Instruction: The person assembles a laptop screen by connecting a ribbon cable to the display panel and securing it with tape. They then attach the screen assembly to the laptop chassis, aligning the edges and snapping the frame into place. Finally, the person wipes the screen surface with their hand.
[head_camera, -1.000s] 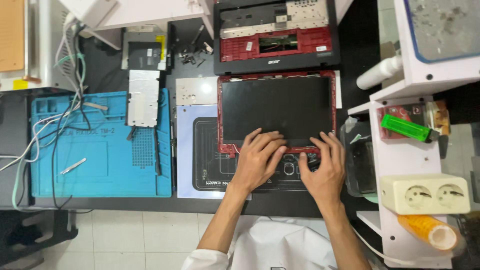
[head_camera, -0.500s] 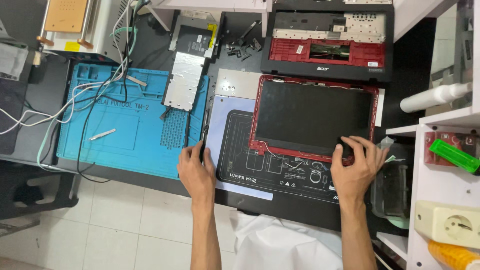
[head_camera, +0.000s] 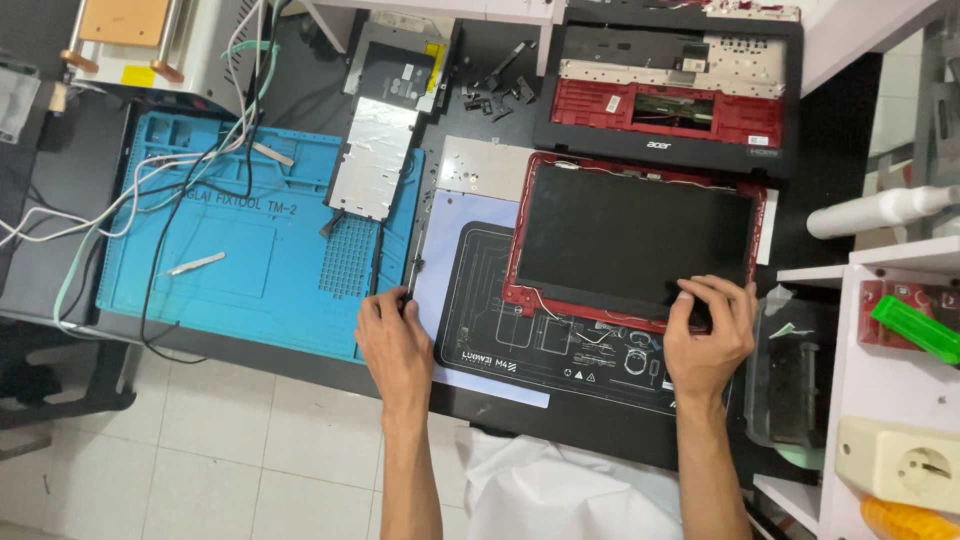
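The red-framed laptop screen panel (head_camera: 635, 240) lies flat on the dark work mat (head_camera: 520, 340), toward the right half of the black bench (head_camera: 300, 100). Its long axis runs left to right, parallel to the near edge of the bench, and its dark glass faces up.

The right hand (head_camera: 705, 335) rests on the near right corner of the panel. Its fingers (head_camera: 715, 292) are curled over the lower frame edge and touch it; whether they pinch the bezel or only press on it cannot be told.

The left hand (head_camera: 393, 335) is well apart from the panel, at the seam between the blue silicone mat (head_camera: 230, 250) and the dark work mat. Its fingertips close on the near end of a thin dark tool (head_camera: 412, 275), whose long axis runs away from the person toward the silver metal plate (head_camera: 375, 160).

The panel therefore lies ahead of and under the right hand, and to the right of the left hand. The right hand is the nearer one.

The red laptop base (head_camera: 665, 95) sits at the far edge, just beyond the panel.
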